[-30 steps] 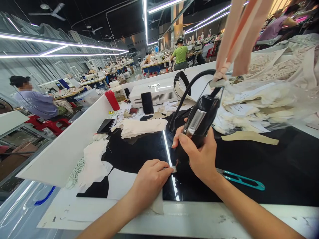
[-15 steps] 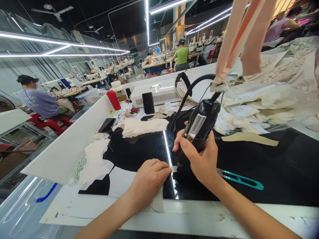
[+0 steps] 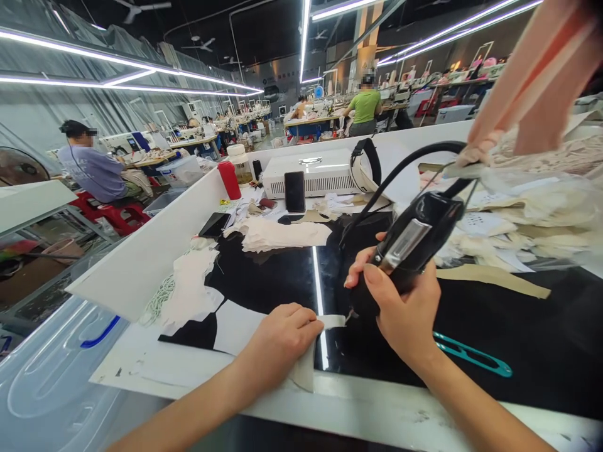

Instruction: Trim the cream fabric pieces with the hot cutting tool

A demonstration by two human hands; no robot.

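My right hand [image 3: 409, 301] is wrapped round a black corded handheld power tool [image 3: 417, 229] with a silver panel on its side. The tool slants down to the left, its small tip at the end of a pale fabric strip [image 3: 333, 321]. Whether the tip touches the strip is hard to tell. My left hand [image 3: 285, 336] presses closed fingers on this strip against the black glossy work surface [image 3: 268, 282]. Below that hand, a pale fabric tail [image 3: 305, 371] hangs over the table's edge. Teal thread snips [image 3: 475, 355] lie right of my right wrist.
Pink fabric strips [image 3: 527, 88] suspend the tool. White fabric pieces [image 3: 285, 235] lie behind my hands, with a phone [image 3: 294, 191] and a white vented box [image 3: 311, 176] beyond. Piled fabric [image 3: 527, 213] sits at right. A low white wall [image 3: 146, 251] borders the left.
The tool and my right hand have moved right, away from my left hand. More of the strip shows between fingers and tip. The view has shifted, so the background sits farther right.
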